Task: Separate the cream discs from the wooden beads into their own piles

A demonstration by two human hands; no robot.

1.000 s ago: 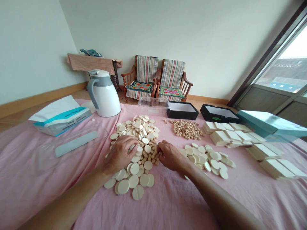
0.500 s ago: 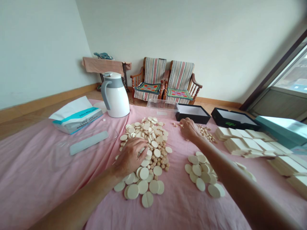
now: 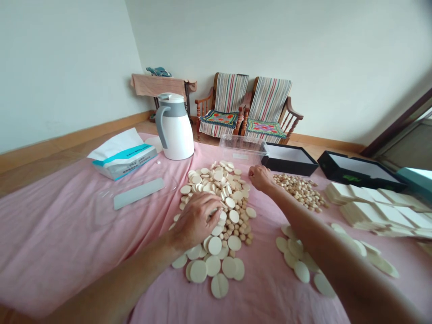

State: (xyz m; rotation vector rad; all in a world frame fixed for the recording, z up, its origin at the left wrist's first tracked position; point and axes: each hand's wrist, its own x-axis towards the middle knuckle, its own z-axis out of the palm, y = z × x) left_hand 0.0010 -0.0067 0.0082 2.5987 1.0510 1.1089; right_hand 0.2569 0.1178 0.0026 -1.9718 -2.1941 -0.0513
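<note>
A pink cloth (image 3: 67,234) covers the work surface, and a wooden floor and two striped wooden armchairs (image 3: 249,105) lie beyond it. On the cloth stand a white vacuum carafe (image 3: 173,130), a white-and-teal paper packet (image 3: 121,155), a clear plastic box (image 3: 241,148), and two open black boxes (image 3: 290,159) (image 3: 357,170). Stacked cream bars (image 3: 371,211) lie at the right, beside a teal box (image 3: 415,184), which the frame cuts off.

The left hand (image 3: 195,220) rests on a heap of cream discs (image 3: 216,189) with its fingers curved downward; the fingertips are hidden, so their grip cannot be determined. Small round pellets (image 3: 238,229) lie among the discs just beyond those fingers. The right hand (image 3: 261,177) is at the far edge of the heap, near a separate pile of pellets (image 3: 300,191). Its fingers are curled closed, and any held item is hidden. The right forearm partly covers a second group of discs (image 3: 297,256).
</note>
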